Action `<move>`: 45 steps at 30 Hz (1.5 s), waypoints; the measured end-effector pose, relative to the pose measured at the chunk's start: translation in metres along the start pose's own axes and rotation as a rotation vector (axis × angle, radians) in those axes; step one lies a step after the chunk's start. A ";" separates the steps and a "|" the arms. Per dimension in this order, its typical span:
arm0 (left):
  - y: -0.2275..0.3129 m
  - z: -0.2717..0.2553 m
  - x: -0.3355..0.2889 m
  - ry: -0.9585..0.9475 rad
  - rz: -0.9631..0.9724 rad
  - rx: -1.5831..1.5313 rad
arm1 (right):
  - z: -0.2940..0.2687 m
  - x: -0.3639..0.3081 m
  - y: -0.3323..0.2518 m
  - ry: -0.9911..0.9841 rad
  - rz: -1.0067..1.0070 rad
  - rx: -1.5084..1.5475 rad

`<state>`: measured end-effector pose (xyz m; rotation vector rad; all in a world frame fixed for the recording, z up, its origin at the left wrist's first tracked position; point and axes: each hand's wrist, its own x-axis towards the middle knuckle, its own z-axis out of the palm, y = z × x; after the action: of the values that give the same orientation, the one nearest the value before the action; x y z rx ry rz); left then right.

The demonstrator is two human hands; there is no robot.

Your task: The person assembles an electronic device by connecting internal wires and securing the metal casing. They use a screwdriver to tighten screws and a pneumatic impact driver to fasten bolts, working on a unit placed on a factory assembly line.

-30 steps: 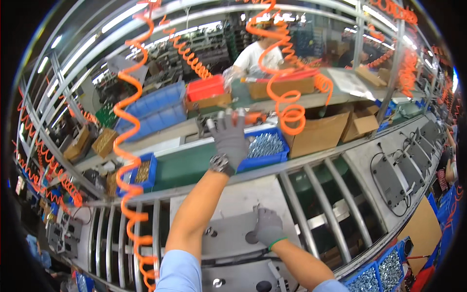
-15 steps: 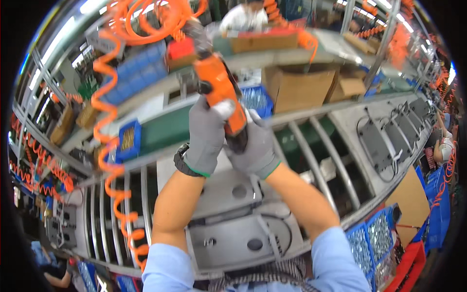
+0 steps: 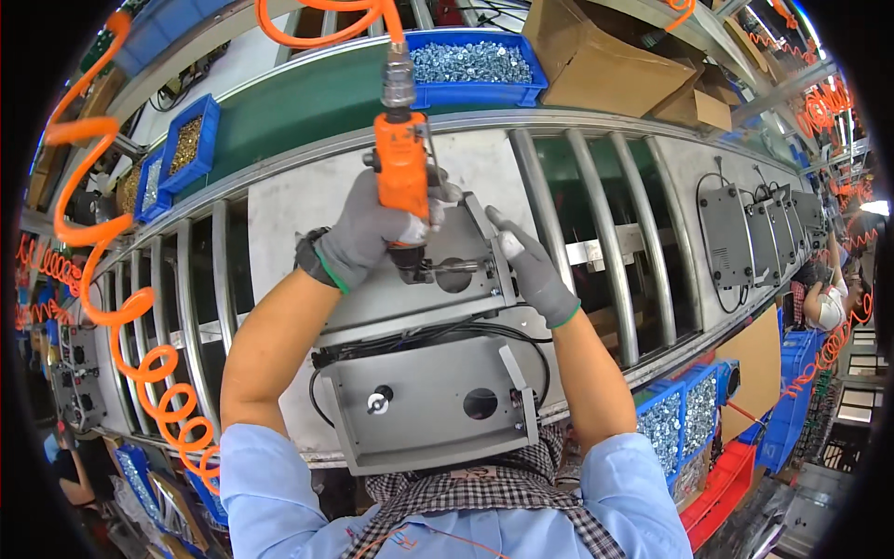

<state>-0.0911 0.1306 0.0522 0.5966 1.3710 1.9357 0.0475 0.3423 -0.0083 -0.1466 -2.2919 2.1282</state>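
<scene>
My left hand [image 3: 368, 224] is wrapped around an orange air screwdriver [image 3: 402, 168] with an angled metal head. The driver's head points right, toward the side flange of the far grey metal housing [image 3: 372, 289]; contact with a screw is too small to make out. My right hand [image 3: 538, 275] lies beside that flange, fingers stretched out and fingertips at its edge. Both hands wear grey gloves. Nearer my body lies a second open grey metal housing [image 3: 433, 419], with a round hole and a small knob-like fitting. Black cables [image 3: 466, 328] run between the two housings.
Metal rollers [image 3: 596, 224] flank the work plate [image 3: 298, 205]. A blue bin of screws [image 3: 470, 70] and a cardboard box [image 3: 605, 56] stand beyond. A coiled orange hose [image 3: 130, 317] hangs at left. More grey housings [image 3: 726, 233] and blue screw bins [image 3: 661, 429] are at right.
The screwdriver has come down over the far housing in my left hand. My right hand has let go of the driver and moved right to the housing's flange. The view has shifted.
</scene>
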 end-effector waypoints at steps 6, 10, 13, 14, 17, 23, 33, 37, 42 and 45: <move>-0.021 0.019 0.004 -0.061 -0.075 -0.120 | 0.018 0.009 0.019 0.019 0.022 0.207; -0.013 0.015 -0.014 -0.053 -0.120 -0.059 | 0.018 0.000 0.001 -0.028 0.074 0.216; -0.020 0.012 -0.026 -0.022 -0.012 -0.237 | 0.024 0.003 0.005 -0.013 0.046 0.260; -0.021 0.011 -0.028 0.005 0.003 -0.246 | 0.025 0.002 0.007 -0.015 0.035 0.253; -0.029 0.012 -0.027 0.047 0.005 -0.164 | 0.026 -0.001 0.013 0.001 0.033 0.228; -0.028 0.003 -0.015 -0.104 0.124 -0.170 | 0.023 0.000 0.013 0.024 0.015 0.245; -0.032 -0.008 -0.017 0.014 0.032 -0.278 | 0.026 0.000 0.011 0.044 0.014 0.237; -0.038 -0.001 -0.017 0.017 0.098 -0.396 | 0.032 0.002 0.005 0.048 0.024 0.198; -0.040 0.004 -0.020 0.005 0.109 -0.291 | 0.022 0.004 0.016 0.017 0.018 0.216; -0.027 0.003 -0.014 -0.029 -0.025 -0.176 | 0.012 0.006 0.016 0.008 0.040 0.229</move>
<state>-0.0725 0.1281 0.0284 0.5181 1.1698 1.9942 0.0417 0.3317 -0.0258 -0.1979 -2.0377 2.3835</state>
